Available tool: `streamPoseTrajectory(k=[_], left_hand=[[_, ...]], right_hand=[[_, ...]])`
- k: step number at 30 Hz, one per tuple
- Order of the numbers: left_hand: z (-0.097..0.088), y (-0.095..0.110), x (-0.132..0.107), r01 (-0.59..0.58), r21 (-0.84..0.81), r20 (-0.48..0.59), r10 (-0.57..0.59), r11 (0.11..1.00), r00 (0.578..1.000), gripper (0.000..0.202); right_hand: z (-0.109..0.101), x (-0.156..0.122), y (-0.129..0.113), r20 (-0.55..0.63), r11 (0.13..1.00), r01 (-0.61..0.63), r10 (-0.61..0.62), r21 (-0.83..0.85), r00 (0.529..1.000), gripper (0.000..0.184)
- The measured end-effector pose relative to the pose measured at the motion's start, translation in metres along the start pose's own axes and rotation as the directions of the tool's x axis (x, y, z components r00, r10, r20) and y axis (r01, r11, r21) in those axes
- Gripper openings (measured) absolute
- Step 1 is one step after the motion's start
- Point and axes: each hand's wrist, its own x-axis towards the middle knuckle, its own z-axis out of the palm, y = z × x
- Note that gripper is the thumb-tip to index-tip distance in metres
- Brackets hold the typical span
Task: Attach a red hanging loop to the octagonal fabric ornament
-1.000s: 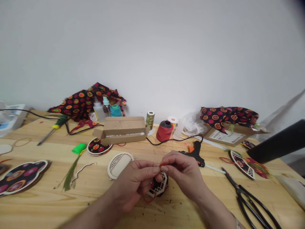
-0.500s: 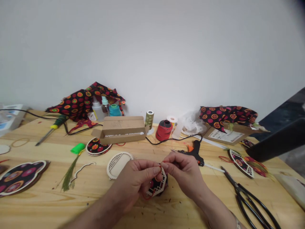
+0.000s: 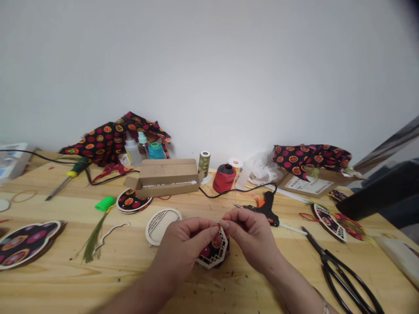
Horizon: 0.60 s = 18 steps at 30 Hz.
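Observation:
Near the front middle of the table, a polygonal ornament (image 3: 214,253) with a pale wooden fretwork frame over dark patterned fabric sits under my hands. My left hand (image 3: 191,240) is closed in a pinch at its top edge, where a red cord shows. Thumb and index finger of my right hand (image 3: 250,231) pinch the red cord (image 3: 222,220) right beside the left fingertips. The fingers hide most of the cord and the ornament's top. Left of my hands lies a bare round wooden frame (image 3: 160,226).
A black glue gun (image 3: 266,209) and large black scissors (image 3: 337,266) lie to the right. Behind stand an open cardboard box (image 3: 168,189), a red thread spool (image 3: 224,179) and a green thread spool (image 3: 204,165). A green tassel (image 3: 94,240) and a screwdriver (image 3: 68,179) lie left.
The red cord loop that hung by the ornament's lower left is out of sight now. More of the ornament's face shows. Both hands stay pinched together at its top.

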Motion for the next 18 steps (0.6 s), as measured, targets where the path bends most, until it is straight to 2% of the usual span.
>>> streamPoseTrajectory(k=[5,13,18], left_hand=[[0.0015,0.0023,-0.0009,-0.032,0.045,-0.059,0.035,0.998,0.998,0.013],[0.0007,0.0010,-0.0009,0.004,-0.004,-0.006,-0.004,1.000,1.000,0.014],[0.0012,0.0014,0.0017,0.032,-0.086,0.009,-0.031,0.996,0.999,0.013]], right_hand=[[0.0010,-0.0004,0.0002,-0.010,0.998,0.020,-0.021,-0.060,1.000,0.012],[0.0008,-0.0001,-0.0022,-0.010,0.982,0.091,-0.094,-0.164,0.996,0.012],[-0.0006,-0.0015,0.0005,-0.012,0.927,0.190,-0.205,-0.322,0.979,0.014]])
